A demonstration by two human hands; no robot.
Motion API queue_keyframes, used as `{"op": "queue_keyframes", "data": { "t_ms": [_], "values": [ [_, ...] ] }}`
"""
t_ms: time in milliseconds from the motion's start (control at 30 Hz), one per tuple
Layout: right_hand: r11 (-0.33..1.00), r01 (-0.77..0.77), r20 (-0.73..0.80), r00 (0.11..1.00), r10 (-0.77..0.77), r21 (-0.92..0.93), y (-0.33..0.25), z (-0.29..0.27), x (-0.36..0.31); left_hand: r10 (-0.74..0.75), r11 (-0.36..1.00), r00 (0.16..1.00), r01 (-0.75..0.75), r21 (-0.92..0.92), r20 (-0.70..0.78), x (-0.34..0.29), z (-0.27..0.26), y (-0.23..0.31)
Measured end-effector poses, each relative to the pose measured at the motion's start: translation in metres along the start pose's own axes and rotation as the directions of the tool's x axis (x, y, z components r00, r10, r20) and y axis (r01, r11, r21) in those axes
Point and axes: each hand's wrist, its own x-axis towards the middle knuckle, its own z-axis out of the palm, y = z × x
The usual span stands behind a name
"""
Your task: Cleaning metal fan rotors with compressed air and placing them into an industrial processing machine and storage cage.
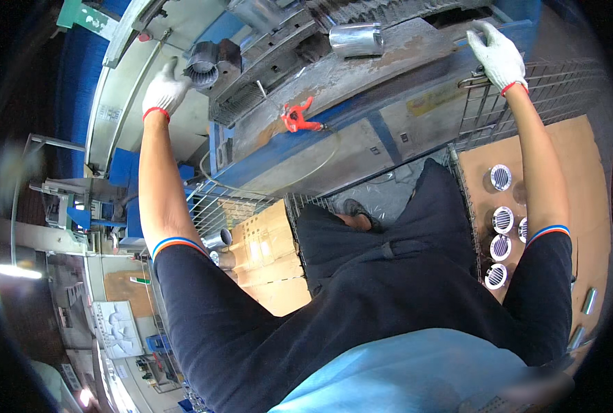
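My left hand [167, 89], in a white knitted glove, is raised at the upper left with its fingers extended. Just right of it is a ribbed hollow metal cylinder [202, 67]; I cannot tell whether the glove touches it. At the upper right my right hand [499, 59], gloved the same way, has its fingers apart and nothing in them, near the bench's right end. Between the hands a shiny metal cylinder [357, 40] lies on its side on the worn metal bench [396, 63]. A red air blow gun [299, 115] rests at the bench's front edge.
Cardboard-covered wire crates stand on both sides of my legs. Several round slotted metal parts stand on the right cardboard [554, 148]; metal cylinders [218, 239] stand by the left cardboard [268, 251]. A thin hose [279, 189] loops below the bench. Machine panels are at far left.
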Motion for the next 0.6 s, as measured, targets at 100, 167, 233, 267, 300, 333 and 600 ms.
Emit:
{"op": "queue_keyframes", "data": {
  "t_ms": [100,167,233,267,300,333,600],
  "values": [
    [0.999,-0.023,0.0,1.0,0.023,-0.025,-0.001,0.0,0.001,0.094,0.99,0.941,-0.122,-0.066,-0.324,-0.01,-0.013,0.041],
    [0.997,-0.004,-0.012,1.0,0.003,-0.074,-0.002,0.0,0.003,0.05,0.974,0.981,-0.089,-0.206,-0.188,-0.015,-0.01,0.085],
    [0.999,0.006,0.001,1.0,-0.006,-0.043,-0.002,0.0,0.003,0.048,0.973,0.996,-0.03,-0.228,0.075,-0.007,-0.001,0.126],
    [1.0,-0.016,0.007,1.0,0.016,-0.009,-0.001,0.0,0.003,0.01,0.978,0.992,0.017,-0.208,0.128,-0.001,0.005,0.143],
    [1.0,-0.007,0.009,1.0,0.007,-0.016,-0.001,0.0,0.003,0.004,0.981,0.984,0.031,-0.193,0.177,0.006,0.011,0.156],
    [0.999,-0.006,0.002,1.0,0.006,-0.037,0.001,0.0,0.003,-0.026,0.965,0.978,0.078,-0.249,0.205,0.011,0.017,0.165],
    [0.999,-0.025,-0.021,0.999,0.024,-0.02,-0.004,0.002,0.008,-0.001,0.969,0.983,0.045,-0.241,0.181,0.032,0.042,0.174]
  ]
}}
